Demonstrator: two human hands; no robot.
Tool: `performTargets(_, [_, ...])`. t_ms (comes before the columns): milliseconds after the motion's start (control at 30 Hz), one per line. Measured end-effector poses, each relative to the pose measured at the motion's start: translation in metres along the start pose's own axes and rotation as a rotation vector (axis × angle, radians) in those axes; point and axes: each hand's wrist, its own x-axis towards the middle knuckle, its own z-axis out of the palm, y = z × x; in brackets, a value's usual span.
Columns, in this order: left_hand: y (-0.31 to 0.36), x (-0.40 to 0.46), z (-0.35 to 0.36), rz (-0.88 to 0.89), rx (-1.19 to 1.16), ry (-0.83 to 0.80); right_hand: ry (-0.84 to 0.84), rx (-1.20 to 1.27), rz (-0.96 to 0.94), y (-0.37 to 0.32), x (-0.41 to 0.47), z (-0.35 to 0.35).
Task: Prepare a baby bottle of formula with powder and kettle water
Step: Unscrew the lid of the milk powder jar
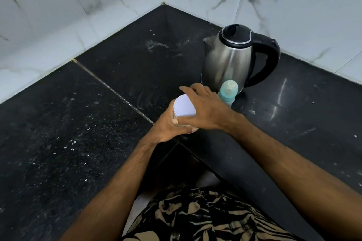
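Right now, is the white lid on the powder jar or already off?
On: the white lid covers the jar under the right hand.

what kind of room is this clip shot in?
Most likely a home kitchen, at an inside corner of the worktop. Signs: a dark stone counter meeting marble-look wall tiles, a steel electric kettle, and a baby bottle standing in front of it.

One kettle [235,55], one baby bottle [228,92], one white-lidded jar [184,106], two hands [207,109]
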Motion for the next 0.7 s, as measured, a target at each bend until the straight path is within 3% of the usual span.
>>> performTargets(100, [-0.002, 0.001, 0.001, 0.008, 0.006, -0.002, 0.027, -0.066, -0.019, -0.006, 0.003, 0.002])
performTargets(267, [-0.002, 0.001, 0.0, 0.034, -0.002, -0.024, -0.205, 0.127, -0.115, -0.006, 0.005, 0.0])
performTargets(333, [-0.002, 0.001, 0.0, 0.034, -0.006, -0.022, -0.148, 0.174, -0.075, -0.004, 0.003, 0.0])
performTargets(500, [-0.004, 0.002, 0.002, 0.017, -0.002, 0.011, 0.099, -0.093, -0.005, -0.001, 0.005, 0.003])
performTargets(700, [-0.002, 0.003, 0.001, 0.029, -0.006, -0.021, -0.006, -0.092, -0.102, -0.004, 0.012, -0.002])
